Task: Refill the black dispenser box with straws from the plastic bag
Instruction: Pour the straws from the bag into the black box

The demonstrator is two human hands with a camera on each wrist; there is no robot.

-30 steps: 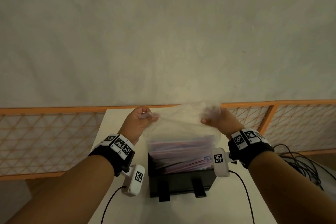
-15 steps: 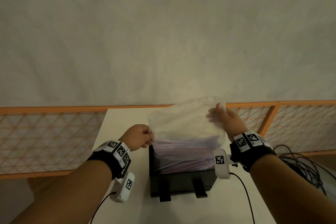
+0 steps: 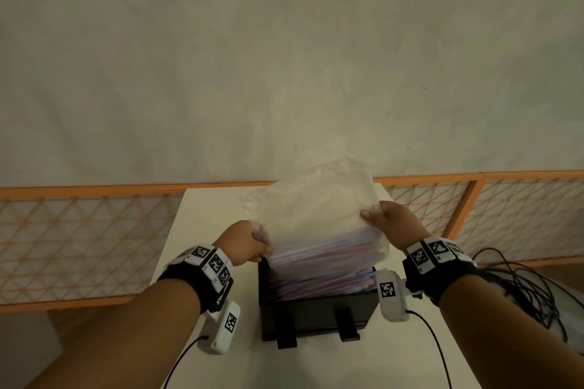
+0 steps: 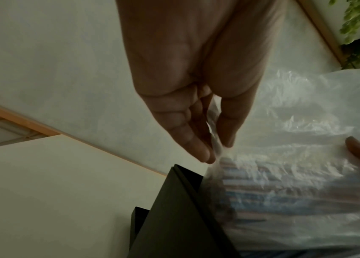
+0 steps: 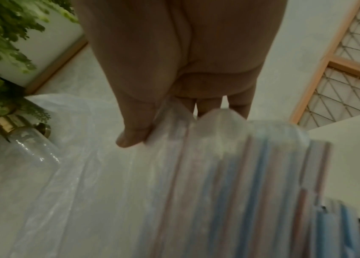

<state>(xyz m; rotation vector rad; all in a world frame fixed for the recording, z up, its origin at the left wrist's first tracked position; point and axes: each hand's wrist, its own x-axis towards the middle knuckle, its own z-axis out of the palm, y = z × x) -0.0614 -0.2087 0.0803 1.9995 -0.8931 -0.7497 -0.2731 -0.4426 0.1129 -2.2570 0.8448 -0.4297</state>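
A black dispenser box (image 3: pixel 316 313) stands on the white table (image 3: pixel 208 211), piled above its rim with pink and blue wrapped straws (image 3: pixel 325 265). A clear plastic bag (image 3: pixel 313 208) lies over the pile and still covers the upper straws. My left hand (image 3: pixel 249 243) pinches the bag's left edge (image 4: pixel 215 148) between thumb and fingers, just above the box's left wall (image 4: pixel 181 209). My right hand (image 3: pixel 385 221) grips the bag's right side, thumb on top (image 5: pixel 130 139) and fingers behind the plastic. Straws (image 5: pixel 251 183) show through the bag under that hand.
An orange lattice railing (image 3: pixel 79 240) runs behind the table on both sides. Black cables (image 3: pixel 518 284) lie coiled at the right. The right wrist view shows a green plant (image 5: pixel 2 43) and a clear bottle with a gold cap (image 5: pixel 26 139) off to the left.
Both hands have come down from the bag's top edge to its sides, the left first, then the right. The empty upper part of the bag now stands loose above the straws.
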